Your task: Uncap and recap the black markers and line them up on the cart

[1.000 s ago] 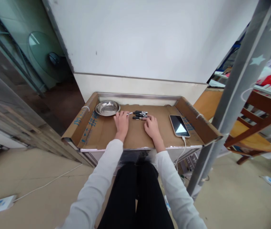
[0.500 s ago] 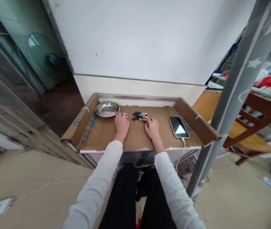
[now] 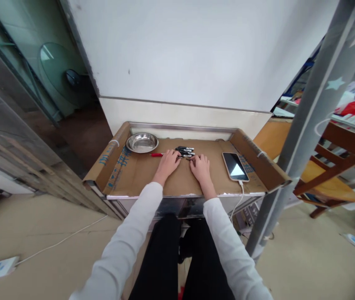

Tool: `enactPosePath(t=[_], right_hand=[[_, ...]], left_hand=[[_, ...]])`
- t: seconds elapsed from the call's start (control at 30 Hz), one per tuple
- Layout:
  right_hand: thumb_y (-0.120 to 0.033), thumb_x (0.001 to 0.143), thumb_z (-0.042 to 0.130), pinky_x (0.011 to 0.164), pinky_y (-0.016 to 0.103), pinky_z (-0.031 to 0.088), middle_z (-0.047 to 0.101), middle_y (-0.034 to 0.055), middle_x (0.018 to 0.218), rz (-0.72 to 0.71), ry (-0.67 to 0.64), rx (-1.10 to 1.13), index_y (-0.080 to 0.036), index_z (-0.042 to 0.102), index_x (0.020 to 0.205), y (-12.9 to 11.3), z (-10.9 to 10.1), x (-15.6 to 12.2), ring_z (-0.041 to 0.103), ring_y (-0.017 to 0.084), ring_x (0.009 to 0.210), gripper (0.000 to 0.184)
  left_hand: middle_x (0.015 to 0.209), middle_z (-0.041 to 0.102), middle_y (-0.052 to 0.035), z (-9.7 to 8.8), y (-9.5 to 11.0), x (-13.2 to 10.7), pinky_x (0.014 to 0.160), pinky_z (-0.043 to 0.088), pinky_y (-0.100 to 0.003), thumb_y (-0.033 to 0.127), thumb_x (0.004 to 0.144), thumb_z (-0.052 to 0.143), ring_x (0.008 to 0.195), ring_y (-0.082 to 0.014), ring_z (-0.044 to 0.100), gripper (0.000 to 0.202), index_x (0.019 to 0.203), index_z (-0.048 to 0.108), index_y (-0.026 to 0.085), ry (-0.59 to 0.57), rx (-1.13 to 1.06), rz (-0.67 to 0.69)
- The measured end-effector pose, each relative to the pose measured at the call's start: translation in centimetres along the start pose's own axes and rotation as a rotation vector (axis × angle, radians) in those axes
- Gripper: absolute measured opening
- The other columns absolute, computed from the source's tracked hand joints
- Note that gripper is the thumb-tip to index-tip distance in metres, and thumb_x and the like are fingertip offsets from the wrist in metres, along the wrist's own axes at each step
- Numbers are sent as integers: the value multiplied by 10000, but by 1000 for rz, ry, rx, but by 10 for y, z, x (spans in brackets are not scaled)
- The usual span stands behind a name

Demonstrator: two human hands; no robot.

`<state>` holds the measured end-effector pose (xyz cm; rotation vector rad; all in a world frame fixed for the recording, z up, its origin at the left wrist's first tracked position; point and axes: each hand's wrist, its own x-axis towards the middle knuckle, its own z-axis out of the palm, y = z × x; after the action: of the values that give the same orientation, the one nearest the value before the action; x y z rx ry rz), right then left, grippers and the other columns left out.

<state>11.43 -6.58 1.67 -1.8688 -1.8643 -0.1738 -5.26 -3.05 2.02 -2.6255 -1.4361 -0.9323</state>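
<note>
Several black marker pens (image 3: 186, 151) lie in a small heap on the cardboard-covered table (image 3: 140, 175). My left hand (image 3: 169, 162) rests flat with its fingers stretched toward the pens, touching the nearest one. A red pen (image 3: 156, 154) lies alone just left of that hand. My right hand (image 3: 200, 166) lies flat on the cardboard with fingers spread, its fingertips at the heap's near edge. Neither hand grips anything.
A shallow steel bowl (image 3: 142, 142) stands at the back left of the table. A phone (image 3: 235, 166) with a white cable lies at the right. Raised cardboard flaps edge both sides. A grey metal post (image 3: 305, 125) rises at the right, wooden furniture behind it.
My left hand moved right from beside the bowl to the pen heap, leaving the red pen lying on the cardboard. My right hand stayed in place.
</note>
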Motion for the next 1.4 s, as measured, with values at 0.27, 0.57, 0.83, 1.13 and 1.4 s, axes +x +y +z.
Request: enactPosePath(t=[0.27, 0.57, 0.83, 1.13, 1.4], right_hand=[[-237, 894, 421, 808, 340, 322, 580, 116, 1019, -72, -14, 9, -174, 599, 989, 2, 5, 2, 472, 241, 962, 212], [-226, 920, 400, 798, 325, 319, 626, 107, 1026, -123, -46, 56, -172, 594, 977, 1, 2, 3, 502, 235, 952, 209], [-164, 898, 410, 844, 316, 363, 650, 100, 984, -198, -46, 216, -138, 616, 977, 6, 5, 9, 526, 221, 913, 223], [-158, 878, 437, 861, 347, 394, 628, 107, 991, -234, -17, 194, -165, 657, 1051, 9, 11, 8, 514, 229, 924, 280], [-174, 866, 450, 847, 355, 416, 648, 105, 936, -243, 40, 288, -146, 652, 974, 9, 11, 7, 531, 234, 893, 231]], left_hand=[[945, 591, -74, 1, -1, 1, 903, 412, -379, 240, 871, 479, 965, -228, 506, 161, 924, 623, 193, -33, -71, 4], [966, 632, -44, -7, 2, 0, 888, 413, -350, 225, 889, 479, 956, -203, 529, 125, 935, 591, 194, -77, -189, 95], [985, 634, -43, -6, 0, 1, 905, 416, -343, 224, 878, 503, 987, -199, 540, 148, 959, 624, 203, -89, -225, 121], [963, 641, -54, 2, -5, 2, 909, 423, -350, 228, 874, 510, 963, -202, 540, 199, 996, 663, 191, -81, -168, 124], [974, 663, -49, -4, -2, 1, 911, 421, -341, 230, 885, 503, 985, -195, 547, 199, 999, 663, 201, -62, -236, 105]])
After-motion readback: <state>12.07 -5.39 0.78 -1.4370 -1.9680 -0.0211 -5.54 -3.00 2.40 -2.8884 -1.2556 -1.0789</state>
